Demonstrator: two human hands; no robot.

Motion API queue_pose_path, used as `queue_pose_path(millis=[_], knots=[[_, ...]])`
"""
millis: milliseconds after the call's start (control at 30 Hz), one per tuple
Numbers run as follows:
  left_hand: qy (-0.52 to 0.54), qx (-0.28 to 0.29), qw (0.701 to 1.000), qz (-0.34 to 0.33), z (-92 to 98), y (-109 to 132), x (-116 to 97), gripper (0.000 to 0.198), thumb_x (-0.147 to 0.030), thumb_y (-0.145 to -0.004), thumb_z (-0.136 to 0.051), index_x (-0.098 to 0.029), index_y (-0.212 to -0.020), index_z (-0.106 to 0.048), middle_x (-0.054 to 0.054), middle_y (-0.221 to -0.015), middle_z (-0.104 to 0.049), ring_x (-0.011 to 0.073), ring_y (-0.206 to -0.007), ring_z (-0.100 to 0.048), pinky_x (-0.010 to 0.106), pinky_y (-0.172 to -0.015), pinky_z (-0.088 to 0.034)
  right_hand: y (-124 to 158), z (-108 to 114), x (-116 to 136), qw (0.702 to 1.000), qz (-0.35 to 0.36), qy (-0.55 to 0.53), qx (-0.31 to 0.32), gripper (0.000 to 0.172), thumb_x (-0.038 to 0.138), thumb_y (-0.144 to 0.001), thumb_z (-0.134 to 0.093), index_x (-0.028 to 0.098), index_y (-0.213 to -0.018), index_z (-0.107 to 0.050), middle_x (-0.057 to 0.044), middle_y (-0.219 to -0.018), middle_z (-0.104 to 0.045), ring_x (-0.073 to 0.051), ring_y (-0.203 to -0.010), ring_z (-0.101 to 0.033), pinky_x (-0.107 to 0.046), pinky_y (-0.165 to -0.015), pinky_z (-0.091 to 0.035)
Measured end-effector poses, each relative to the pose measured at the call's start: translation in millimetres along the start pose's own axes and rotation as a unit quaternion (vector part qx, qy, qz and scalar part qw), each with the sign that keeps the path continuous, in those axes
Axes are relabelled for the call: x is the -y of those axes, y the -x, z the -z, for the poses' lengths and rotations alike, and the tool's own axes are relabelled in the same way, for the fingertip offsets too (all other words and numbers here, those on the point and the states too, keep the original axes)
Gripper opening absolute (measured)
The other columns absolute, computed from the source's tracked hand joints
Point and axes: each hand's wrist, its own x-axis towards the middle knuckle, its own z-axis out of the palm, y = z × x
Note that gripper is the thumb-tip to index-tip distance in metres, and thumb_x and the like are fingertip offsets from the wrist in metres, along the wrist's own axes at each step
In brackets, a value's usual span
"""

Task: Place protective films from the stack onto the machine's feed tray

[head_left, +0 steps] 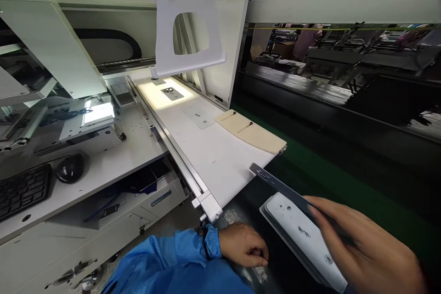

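Observation:
My right hand [365,243] is closed on a thin dark plate [275,183], tilted nearly edge-on, its far end over the near end of the white conveyor belt [223,165]. Below it a stack of thin grey plates [292,220] with small holes and dark marks lies on a dark surface. Beside that stack my left hand [243,244] rests with its fingers curled, nothing visible in them. Farther up the belt lies a pale flat plate [199,115]. A grey plate with a round black pattern [172,93] lies on the lit area beyond.
A cream board with two slots [250,131] sits along the belt's right edge. A white hood with a cut-out [189,32] hangs over the belt. To the left are a black mouse [70,168], a keyboard [24,188] and a metal rail [172,147].

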Motion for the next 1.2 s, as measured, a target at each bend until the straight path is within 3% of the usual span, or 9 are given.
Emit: queue_pose_path(millis=[233, 433, 700, 967, 1100, 1200], knots=[[-0.01, 0.012, 1.0, -0.022, -1.4, -2, 2, 0.01, -0.024, -0.086, -0.074, -0.017, -0.092, -0.071, -0.001, -0.073, -0.071, 0.0131, -0.073, -0.068, 0.02, -0.063, -0.046, -59, -65, 19, 0.983, 0.13, 0.121, -0.051, 0.027, 0.0, -0.09, -0.05, 0.004, -0.113, -0.065, -0.012, -0.104, -0.075, -0.021, -0.094, -0.07, -0.032, -0.085, -0.056], [-0.009, 0.017, 1.0, -0.007, -1.4, -2, 1, 0.01, -0.025, -0.087, -0.072, -0.019, -0.094, -0.072, 0.0, -0.08, -0.075, 0.0138, -0.079, -0.07, 0.019, -0.067, -0.048, -71, -106, 27, 0.975, 0.154, 0.161, -0.004, 0.034, 0.001, -0.091, -0.043, 0.002, -0.114, -0.067, -0.016, -0.111, -0.073, -0.026, -0.098, -0.07, -0.035, -0.083, -0.058], [0.016, 0.015, 1.0, 0.011, 1.4, -1, -3, 0.009, -0.026, -0.087, -0.073, -0.02, -0.093, -0.073, -0.001, -0.085, -0.076, 0.0143, -0.082, -0.071, 0.018, -0.069, -0.05, -51, -107, 29, 0.974, 0.118, 0.162, 0.108, 0.051, 0.001, -0.087, -0.036, 0.009, -0.13, -0.063, -0.016, -0.126, -0.068, -0.027, -0.114, -0.064, -0.042, -0.094, -0.056], [0.017, 0.007, 1.0, 0.019, 1.3, 0, -4, 0.009, -0.024, -0.086, -0.072, -0.02, -0.094, -0.073, -0.001, -0.087, -0.077, 0.0138, -0.083, -0.071, 0.018, -0.072, -0.051, -46, -110, 32, 0.977, 0.075, 0.134, 0.15, 0.048, 0.003, -0.089, -0.037, 0.01, -0.128, -0.065, -0.016, -0.129, -0.066, -0.029, -0.119, -0.062, -0.044, -0.097, -0.055], [0.01, 0.007, 1.0, 0.005, 1.5, 0, -4, 0.008, -0.022, -0.087, -0.072, -0.018, -0.093, -0.073, 0.0, -0.085, -0.076, 0.0138, -0.082, -0.071, 0.018, -0.071, -0.05, -50, -110, 31, 0.978, 0.059, 0.097, 0.174, 0.04, 0.02, -0.099, -0.04, 0.009, -0.129, -0.064, -0.019, -0.137, -0.06, -0.033, -0.13, -0.053, -0.05, -0.104, -0.05], [0.007, 0.02, 1.0, 0.002, 2.1, -1, -3, 0.009, -0.023, -0.086, -0.073, -0.018, -0.094, -0.072, -0.001, -0.081, -0.075, 0.0136, -0.079, -0.07, 0.019, -0.069, -0.05, -60, -113, 24, 0.974, 0.062, 0.063, 0.209, 0.043, 0.036, -0.1, -0.045, 0.013, -0.133, -0.061, -0.017, -0.146, -0.053, -0.035, -0.137, -0.045, -0.054, -0.109, -0.044]])
